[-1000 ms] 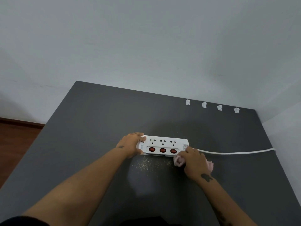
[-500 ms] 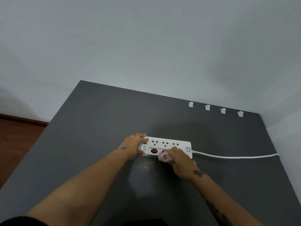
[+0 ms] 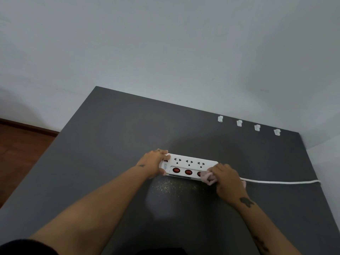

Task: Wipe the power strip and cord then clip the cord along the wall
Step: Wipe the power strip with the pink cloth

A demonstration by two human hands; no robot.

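A white power strip [image 3: 187, 165] with three sockets and red switches lies on the dark grey table [image 3: 103, 162]. My left hand [image 3: 154, 163] grips its left end. My right hand [image 3: 227, 182] presses a crumpled pink cloth [image 3: 207, 177] onto the strip's right end, covering part of the third switch. The white cord [image 3: 279, 181] runs from under my right hand to the table's right edge. Several white cord clips [image 3: 239, 123] sit in a row along the table's far edge by the wall.
Fine pale dust [image 3: 169, 186] is scattered on the table just in front of the strip. A grey wall [image 3: 165, 52] stands behind the table and another at the right. Brown wooden floor [image 3: 20, 144] shows to the left.
My right hand with the cloth slid left over the switches, then back right to the strip's right end. My left hand stayed on the left end.
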